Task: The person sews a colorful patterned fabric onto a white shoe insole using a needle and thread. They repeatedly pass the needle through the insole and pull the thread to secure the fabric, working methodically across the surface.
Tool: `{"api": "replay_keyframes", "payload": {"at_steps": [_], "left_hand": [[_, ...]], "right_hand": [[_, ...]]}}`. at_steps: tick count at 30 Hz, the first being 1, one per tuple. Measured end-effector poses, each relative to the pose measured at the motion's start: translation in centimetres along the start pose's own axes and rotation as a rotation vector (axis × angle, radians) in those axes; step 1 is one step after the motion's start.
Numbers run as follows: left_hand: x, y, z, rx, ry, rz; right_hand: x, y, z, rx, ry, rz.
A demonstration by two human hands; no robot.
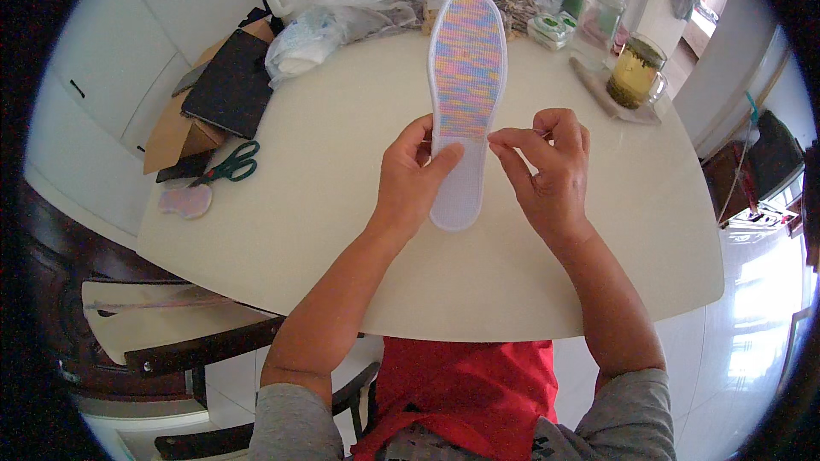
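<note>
A shoe insole (469,64) with a white bound edge is held upright above the table. Multicoloured pastel stitching fills its upper part, while the heel end (456,198) is bare white mesh. My left hand (416,169) grips its left edge, thumb across the front and fingers behind. At the right edge, my right hand (541,160) has thumb and index tips close together beside the binding. A thin pale thread (544,134) shows among its curled fingers; whether a needle is there is too small to tell.
Green-handled scissors (234,163) and a small pastel pad (186,200) lie left on the table (320,256). Behind them are a cardboard box (186,141) and plastic bags (359,6). A glass mug of tea (634,73) and a glass jar (596,25) stand at the back right.
</note>
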State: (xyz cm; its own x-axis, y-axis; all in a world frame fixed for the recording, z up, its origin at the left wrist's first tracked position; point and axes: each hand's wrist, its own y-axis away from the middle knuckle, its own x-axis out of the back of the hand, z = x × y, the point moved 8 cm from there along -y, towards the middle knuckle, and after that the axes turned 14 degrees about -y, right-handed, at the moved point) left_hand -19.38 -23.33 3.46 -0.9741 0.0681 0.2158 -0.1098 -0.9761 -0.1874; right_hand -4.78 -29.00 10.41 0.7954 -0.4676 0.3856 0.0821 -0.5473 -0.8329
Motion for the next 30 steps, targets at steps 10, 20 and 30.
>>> {"api": "replay_keyframes", "payload": {"at_steps": [10,20,30], "left_hand": [[-0.07,0.04,0.08,-0.032,-0.001,-0.006],[-0.12,0.08,0.18,-0.046,-0.003,-0.005],[-0.22,0.11,0.01,-0.023,0.002,-0.015]], "right_hand": [[-0.19,0.04,0.11,0.011,0.073,-0.026],[-0.46,0.11,0.22,0.016,0.062,-0.046],[-0.40,0.13,0.16,0.008,0.075,-0.049]]}}
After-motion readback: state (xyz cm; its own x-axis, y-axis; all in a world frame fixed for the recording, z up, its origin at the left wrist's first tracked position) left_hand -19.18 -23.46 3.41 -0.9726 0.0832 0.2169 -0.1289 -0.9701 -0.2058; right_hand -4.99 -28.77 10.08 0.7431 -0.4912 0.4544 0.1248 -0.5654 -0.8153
